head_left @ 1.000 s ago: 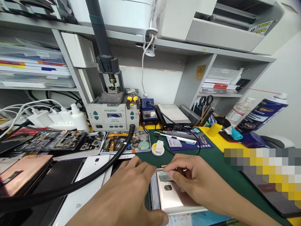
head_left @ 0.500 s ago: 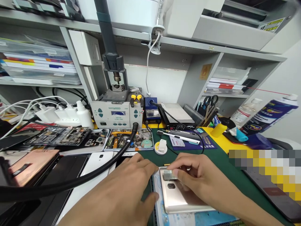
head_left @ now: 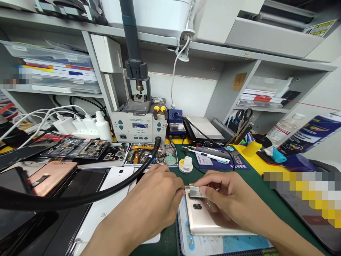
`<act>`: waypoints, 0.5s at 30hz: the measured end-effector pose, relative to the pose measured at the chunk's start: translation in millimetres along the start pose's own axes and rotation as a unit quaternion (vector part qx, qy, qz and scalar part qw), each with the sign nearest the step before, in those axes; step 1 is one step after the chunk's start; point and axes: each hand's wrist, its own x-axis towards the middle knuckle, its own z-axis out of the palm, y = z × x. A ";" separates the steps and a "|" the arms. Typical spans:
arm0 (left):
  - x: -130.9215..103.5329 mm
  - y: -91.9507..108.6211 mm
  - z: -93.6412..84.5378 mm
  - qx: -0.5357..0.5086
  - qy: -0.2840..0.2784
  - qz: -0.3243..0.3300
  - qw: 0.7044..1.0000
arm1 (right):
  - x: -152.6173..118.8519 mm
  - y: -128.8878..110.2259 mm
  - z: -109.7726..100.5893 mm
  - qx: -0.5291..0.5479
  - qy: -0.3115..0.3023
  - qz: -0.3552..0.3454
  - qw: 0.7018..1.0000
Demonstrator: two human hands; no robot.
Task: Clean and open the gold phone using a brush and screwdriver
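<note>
The gold phone [head_left: 213, 222] lies with its back up on a light blue pad [head_left: 237, 243], in the lower middle part of the view, and this pad is on the green mat [head_left: 167, 245]. The right hand [head_left: 226, 193] is above the upper part of the phone. Its thumb and forefinger pinch a small silver piece [head_left: 195, 192], which is at the top end of the phone, above the dark camera window [head_left: 197, 206]. The left hand [head_left: 157, 197] is at the upper left corner of the phone. Its fingers are bent and close together; if they pinch something there, I cannot tell.

Just beyond the hands there is a round white container [head_left: 185, 166], and to the right of it a toothbrush [head_left: 206, 155]. To the left, a tray [head_left: 177, 164] carries many small parts. A white phone [head_left: 119, 181] lies beside the left arm, and a black hose [head_left: 80, 202] passes over it. More to the left is a copper-coloured phone [head_left: 53, 174].

Behind the tray stands a grey station [head_left: 133, 137], with yellow and black pliers [head_left: 160, 109] at its top. On the right side, a yellow bottle [head_left: 252, 149] and a blue spray can [head_left: 310, 133] are on the yellow surface [head_left: 261, 161].
</note>
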 end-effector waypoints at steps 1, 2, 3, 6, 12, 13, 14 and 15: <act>0.4 0.4 -0.2 0.014 -0.002 0.006 1.000 | -0.1 0.4 -0.1 0.005 -0.001 0.002 1.000; 0.9 0.7 -0.4 0.029 0.000 0.007 1.000 | -0.2 0.7 -0.2 0.008 -0.001 0.004 1.000; 1.5 0.7 -0.6 0.043 0.008 0.005 0.999 | -0.3 1.1 -0.2 0.008 -0.001 0.007 1.000; 3.2 -1.4 -0.9 0.074 0.052 -0.016 0.996 | 0.2 1.6 0.0 0.018 -0.003 0.026 0.999; 3.3 -9.3 3.1 0.055 0.059 0.006 0.997 | 1.2 1.9 0.0 0.068 -0.005 0.035 0.997; 3.0 -10.2 4.1 0.049 0.060 0.003 0.997 | 1.0 2.3 0.0 0.069 -0.005 0.033 0.997; 2.6 -10.9 4.9 0.042 0.060 0.001 0.997 | 0.9 2.6 0.1 0.070 -0.003 0.034 0.997; 2.1 -11.5 5.6 0.035 0.060 0.000 0.998 | 0.6 3.0 0.1 0.068 -0.002 0.037 0.997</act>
